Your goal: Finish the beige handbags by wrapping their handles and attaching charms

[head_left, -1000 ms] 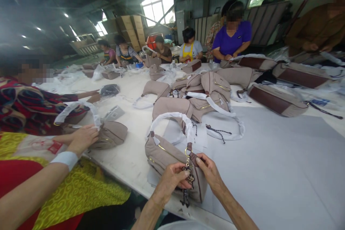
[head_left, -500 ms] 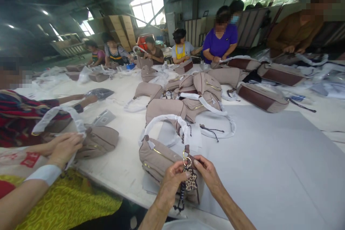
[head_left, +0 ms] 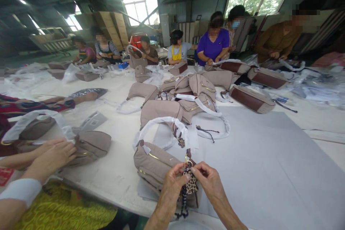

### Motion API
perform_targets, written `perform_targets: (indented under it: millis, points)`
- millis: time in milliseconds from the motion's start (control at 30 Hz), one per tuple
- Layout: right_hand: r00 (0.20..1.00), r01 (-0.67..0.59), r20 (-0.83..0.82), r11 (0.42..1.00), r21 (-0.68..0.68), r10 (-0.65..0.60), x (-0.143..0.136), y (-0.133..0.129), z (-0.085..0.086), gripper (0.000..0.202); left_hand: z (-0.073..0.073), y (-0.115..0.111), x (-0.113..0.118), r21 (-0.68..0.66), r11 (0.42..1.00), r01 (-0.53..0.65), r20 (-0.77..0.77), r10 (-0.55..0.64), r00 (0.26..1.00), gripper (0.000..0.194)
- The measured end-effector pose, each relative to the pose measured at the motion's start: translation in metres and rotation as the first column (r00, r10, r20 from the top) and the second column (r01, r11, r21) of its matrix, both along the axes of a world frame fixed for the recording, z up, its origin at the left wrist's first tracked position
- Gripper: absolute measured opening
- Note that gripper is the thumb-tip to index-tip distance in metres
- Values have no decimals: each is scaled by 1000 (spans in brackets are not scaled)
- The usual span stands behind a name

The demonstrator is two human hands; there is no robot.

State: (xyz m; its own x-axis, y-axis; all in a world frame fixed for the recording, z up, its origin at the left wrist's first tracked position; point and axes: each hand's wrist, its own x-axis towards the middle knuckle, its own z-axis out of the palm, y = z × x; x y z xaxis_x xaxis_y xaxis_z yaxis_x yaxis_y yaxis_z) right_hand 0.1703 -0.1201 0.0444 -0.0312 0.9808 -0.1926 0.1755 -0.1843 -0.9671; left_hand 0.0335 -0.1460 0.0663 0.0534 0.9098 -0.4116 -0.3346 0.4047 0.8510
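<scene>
A taupe shoulder bag (head_left: 153, 161) with gold zips lies before me, its handle (head_left: 161, 120) wrapped in white. From a gold ring (head_left: 188, 161) at the handle's near end hang a leopard-print charm (head_left: 191, 184) and a dark braided cord (head_left: 184, 201). My left hand (head_left: 169, 183) is closed, thumb and fingers pinching the charm's upper left edge. Closed in a pinch too, my right hand (head_left: 208, 178) has its fingertips at the ring's lower side, just above the charm. The exact grip there is partly hidden by the fingers.
A heap of similar bags (head_left: 185, 97) lies beyond mine on the white table. Grey sheets (head_left: 264, 158) spread to the right. At left, a co-worker's hands (head_left: 58, 152) work on another bag (head_left: 94, 145). Several people sit or stand along the far side.
My right hand's fingertips have shifted from the brown strap tab to the ring just above the charm. My left hand keeps its pinch. The view has turned slightly right.
</scene>
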Motion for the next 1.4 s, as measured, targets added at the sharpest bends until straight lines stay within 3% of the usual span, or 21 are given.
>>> perform_targets:
  millis: [233,500,767,933,1033,1133,1267,1400]
  points:
    - [996,1,-91,980,-201,-19,-5,-11,-4,39,3,-2,-2,82,994,76,40,-80,996,37]
    - [992,45,-103,973,-225,-70,-13,-13,-2,36,-1,1,-4,57,992,112,-47,-110,993,39]
    - [994,-21,-108,981,-195,-1,-11,-16,6,28,0,8,-3,103,989,107,-151,-91,984,31]
    - [999,6,34,999,-41,-5,-8,-23,0,20,-8,6,3,100,994,39,-149,-24,988,28]
    - [992,80,93,996,44,-84,0,-19,-3,26,-9,5,6,59,998,9,-107,-3,994,28]
    - [995,93,-33,995,40,-92,10,-6,-3,33,-5,6,5,30,999,37,-56,-35,998,29]
    - [924,-261,-309,962,-76,226,18,10,-7,36,-3,8,3,38,995,91,-36,-89,995,27]
    - [896,-216,-412,972,-86,163,16,15,-22,33,-8,8,-1,15,991,132,-21,-132,991,25]
